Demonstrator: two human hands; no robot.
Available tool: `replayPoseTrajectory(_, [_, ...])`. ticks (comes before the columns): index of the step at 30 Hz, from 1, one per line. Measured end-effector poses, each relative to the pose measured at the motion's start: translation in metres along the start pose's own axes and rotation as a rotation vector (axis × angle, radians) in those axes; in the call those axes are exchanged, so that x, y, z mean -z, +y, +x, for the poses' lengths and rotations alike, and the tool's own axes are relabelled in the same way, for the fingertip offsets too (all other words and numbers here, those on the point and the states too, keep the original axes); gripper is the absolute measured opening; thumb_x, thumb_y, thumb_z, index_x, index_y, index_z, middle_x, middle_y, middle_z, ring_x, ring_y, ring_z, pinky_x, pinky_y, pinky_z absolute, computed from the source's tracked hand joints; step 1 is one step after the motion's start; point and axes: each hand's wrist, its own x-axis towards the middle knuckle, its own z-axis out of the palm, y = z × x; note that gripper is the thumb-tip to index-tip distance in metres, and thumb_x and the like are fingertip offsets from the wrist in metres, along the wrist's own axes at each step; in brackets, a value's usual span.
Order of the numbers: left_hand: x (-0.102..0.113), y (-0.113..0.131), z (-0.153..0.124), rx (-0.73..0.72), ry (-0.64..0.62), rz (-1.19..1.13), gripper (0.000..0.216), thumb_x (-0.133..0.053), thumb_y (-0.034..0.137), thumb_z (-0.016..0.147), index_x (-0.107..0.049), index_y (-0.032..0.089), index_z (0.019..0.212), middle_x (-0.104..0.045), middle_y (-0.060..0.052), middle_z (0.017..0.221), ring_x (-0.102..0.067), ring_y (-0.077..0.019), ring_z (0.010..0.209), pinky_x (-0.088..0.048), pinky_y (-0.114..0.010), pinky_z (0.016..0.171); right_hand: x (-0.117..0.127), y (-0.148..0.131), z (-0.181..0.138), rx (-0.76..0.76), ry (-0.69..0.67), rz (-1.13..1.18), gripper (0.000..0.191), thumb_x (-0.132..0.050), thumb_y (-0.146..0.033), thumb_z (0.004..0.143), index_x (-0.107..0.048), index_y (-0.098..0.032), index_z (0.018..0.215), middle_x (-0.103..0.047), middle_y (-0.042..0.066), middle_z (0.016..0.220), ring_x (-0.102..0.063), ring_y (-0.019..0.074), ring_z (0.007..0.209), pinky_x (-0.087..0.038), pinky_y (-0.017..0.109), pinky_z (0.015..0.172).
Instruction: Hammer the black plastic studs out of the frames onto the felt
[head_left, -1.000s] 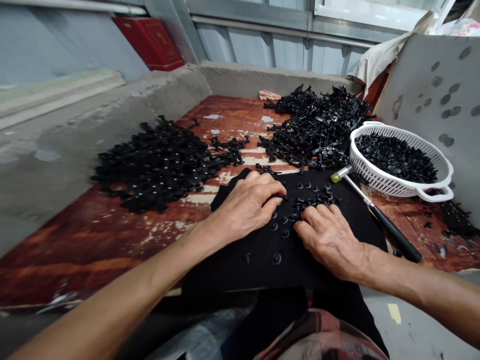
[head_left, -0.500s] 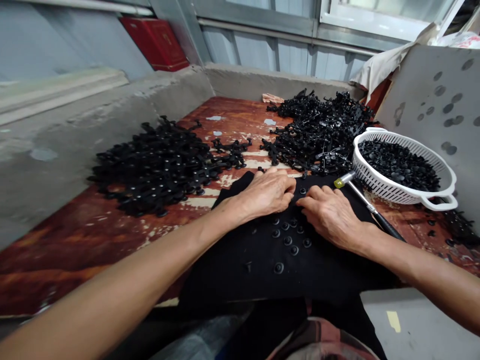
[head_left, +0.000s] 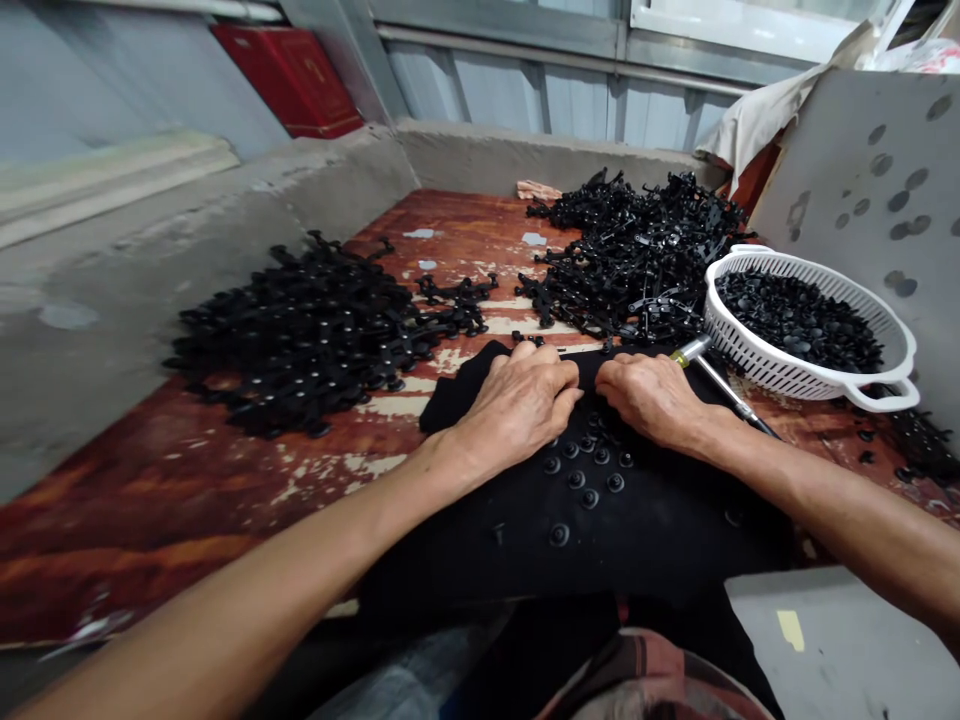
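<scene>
Small round black discs with raised centres (head_left: pixel 576 480) are lying loosely on a plain black cloth (head_left: pixel 660 550), clustering just below and between the two bare hands. The left hand (head_left: pixel 525 395) is hovering over or resting on the cloth's far part, its fingers curling and its thumb lying close to the forefinger; whether it is gripping anything, I cannot tell. The right hand (head_left: pixel 646 395) is facing it across a narrow gap, its fingers bunching together and its fingertips hiding, so its hold cannot be told either.

Just beyond the right hand, a hammer with a silvery metal shaft and a yellow-tipped head (head_left: pixel 724 382) is lying partly behind the wrist, near a white slotted plastic basket (head_left: pixel 776 368). The basket is holding many small black pieces (head_left: pixel 802 320). Farther back, a tangled heap of glossy black parts (head_left: pixel 637 260) is spreading beside the basket, while a pile of matte black linked parts (head_left: pixel 307 340) is sitting to the left. Everything is resting on a worn red-brown tabletop (head_left: pixel 187 520), which a grey concrete ledge (head_left: pixel 187 220) is bordering.
</scene>
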Motion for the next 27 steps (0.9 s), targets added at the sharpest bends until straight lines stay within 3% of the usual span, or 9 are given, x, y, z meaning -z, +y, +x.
replayPoseTrajectory(6, [0.003,0.001,0.004,0.071,0.005,-0.010,0.023,-0.049,0.026,0.091,-0.066,0.019,0.077,-0.060,-0.008,0.083,-0.052,-0.0264,0.087,-0.042,-0.039,0.074,0.000,0.010,0.001,-0.031,0.015,0.020,0.029,-0.062,-0.031,0.096,-0.062,-0.017,0.121,-0.066,0.008,0.119,-0.068,0.0228,0.097,-0.058,0.043,0.081])
replayPoseTrajectory(9, [0.005,0.000,-0.002,-0.013,0.044,-0.099,0.022,-0.047,0.024,0.092,-0.068,0.019,0.085,-0.061,-0.008,0.088,-0.052,-0.0250,0.090,-0.043,-0.041,0.080,0.004,0.012,0.001,-0.080,0.071,0.026,0.029,-0.062,-0.031,0.096,-0.061,-0.017,0.122,-0.066,0.009,0.120,-0.068,0.0230,0.097,-0.058,0.043,0.081])
replayPoseTrajectory(13, [0.007,0.006,-0.008,-0.176,-0.026,-0.205,0.020,-0.051,0.020,0.090,-0.069,0.021,0.098,-0.063,-0.006,0.098,-0.052,-0.0236,0.094,-0.043,-0.040,0.083,0.007,0.012,0.004,-0.088,0.094,0.022,0.030,-0.062,-0.031,0.096,-0.061,-0.017,0.123,-0.065,0.009,0.122,-0.067,0.0240,0.100,-0.057,0.045,0.083])
replayPoseTrajectory(19, [0.007,0.012,-0.005,-0.161,-0.042,-0.077,0.021,-0.048,0.016,0.091,-0.066,0.019,0.081,-0.063,-0.007,0.090,-0.052,-0.0242,0.089,-0.042,-0.041,0.078,-0.002,0.010,0.016,-0.071,0.084,0.027,0.030,-0.062,-0.031,0.096,-0.061,-0.017,0.122,-0.065,0.009,0.121,-0.067,0.0238,0.100,-0.057,0.045,0.083])
replayPoseTrajectory(24, [0.007,0.007,-0.008,-0.144,0.010,0.022,0.020,-0.048,0.017,0.091,-0.066,0.018,0.084,-0.062,-0.009,0.090,-0.051,-0.0267,0.090,-0.042,-0.042,0.077,0.004,0.006,0.006,-0.086,0.154,0.051,0.026,-0.058,-0.031,0.098,-0.062,-0.017,0.119,-0.064,0.009,0.120,-0.065,0.0237,0.100,-0.055,0.043,0.082])
replayPoseTrajectory(27, [0.007,0.008,-0.011,-0.142,0.015,0.028,0.018,-0.049,0.017,0.090,-0.066,0.017,0.091,-0.061,-0.009,0.093,-0.051,-0.0270,0.091,-0.042,-0.042,0.076,0.009,-0.004,-0.014,0.012,0.133,0.076,0.020,-0.051,-0.027,0.100,-0.067,-0.019,0.108,-0.067,0.007,0.108,-0.063,0.0215,0.094,-0.048,0.035,0.075])
